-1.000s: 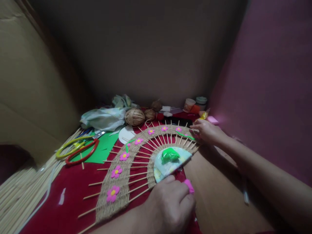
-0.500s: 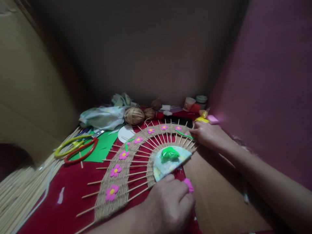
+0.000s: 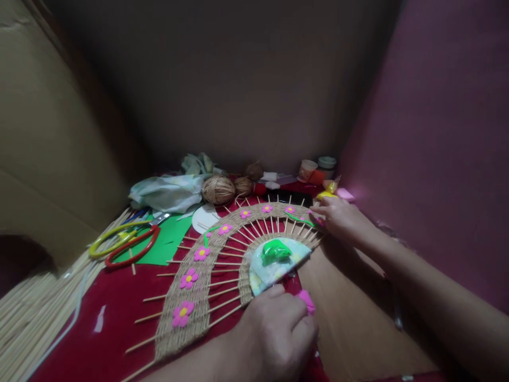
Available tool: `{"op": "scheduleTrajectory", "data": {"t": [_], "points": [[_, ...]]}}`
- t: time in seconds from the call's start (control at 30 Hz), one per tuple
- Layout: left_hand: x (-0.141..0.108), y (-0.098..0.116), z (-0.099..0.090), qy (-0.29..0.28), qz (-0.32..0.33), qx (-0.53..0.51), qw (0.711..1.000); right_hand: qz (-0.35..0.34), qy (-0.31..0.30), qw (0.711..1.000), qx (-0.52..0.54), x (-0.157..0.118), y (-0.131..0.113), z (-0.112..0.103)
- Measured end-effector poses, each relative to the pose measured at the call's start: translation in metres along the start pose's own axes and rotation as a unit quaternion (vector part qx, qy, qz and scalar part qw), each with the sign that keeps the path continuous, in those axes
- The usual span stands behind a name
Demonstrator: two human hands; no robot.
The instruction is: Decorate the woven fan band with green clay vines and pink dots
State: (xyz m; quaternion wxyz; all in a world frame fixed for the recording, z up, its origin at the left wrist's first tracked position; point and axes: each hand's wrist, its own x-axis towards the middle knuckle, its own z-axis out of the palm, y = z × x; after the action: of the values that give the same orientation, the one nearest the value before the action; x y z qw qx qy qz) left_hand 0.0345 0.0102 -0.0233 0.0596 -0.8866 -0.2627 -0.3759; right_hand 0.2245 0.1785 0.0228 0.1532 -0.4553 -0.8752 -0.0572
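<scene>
A half-round woven twine fan (image 3: 226,231) with thin stick ribs lies across the surface. Pink clay flowers (image 3: 183,314) with yellow centres and green clay stems (image 3: 298,218) decorate its outer band. On its inner half-disc (image 3: 258,276), covered in pale patterned cloth, sits a wrapped lump of green clay (image 3: 275,251). My left hand (image 3: 274,331) is closed at the near side of the disc, with pink clay (image 3: 306,301) showing between its fingers. At the band's far right end, my right hand (image 3: 342,217) reaches with stretched fingers over small pink pieces; its other fingers are partly hidden.
To the left are scissors (image 3: 132,248) on green sheets (image 3: 170,246), and a bundle of sticks (image 3: 35,318). Behind the fan stand twine balls (image 3: 218,189), crumpled cloth (image 3: 167,191), a dark phone-like slab (image 3: 292,197) and cups (image 3: 307,170). Cardboard (image 3: 350,318) lies at right.
My right hand has lifted and shifted slightly, so a pink flower under its fingers now shows at the band's right end. My left hand has stayed almost still.
</scene>
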Motion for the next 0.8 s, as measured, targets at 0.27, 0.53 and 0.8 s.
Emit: {"op": "scheduleTrajectory", "data": {"t": [0.27, 0.53, 0.8], "points": [[0.018, -0.009, -0.049, 0.059, -0.138, -0.024, 0.988, -0.122, -0.137, 0.937, 0.298, -0.054, -0.067, -0.044], [0.021, -0.013, -0.054, 0.063, -0.136, -0.003, 0.989, -0.166, -0.215, 0.914, 0.303, -0.080, -0.087, -0.045], [0.021, -0.016, -0.060, 0.054, -0.184, 0.014, 0.981, -0.162, -0.191, 0.924, 0.289, -0.088, -0.095, -0.028]]}}
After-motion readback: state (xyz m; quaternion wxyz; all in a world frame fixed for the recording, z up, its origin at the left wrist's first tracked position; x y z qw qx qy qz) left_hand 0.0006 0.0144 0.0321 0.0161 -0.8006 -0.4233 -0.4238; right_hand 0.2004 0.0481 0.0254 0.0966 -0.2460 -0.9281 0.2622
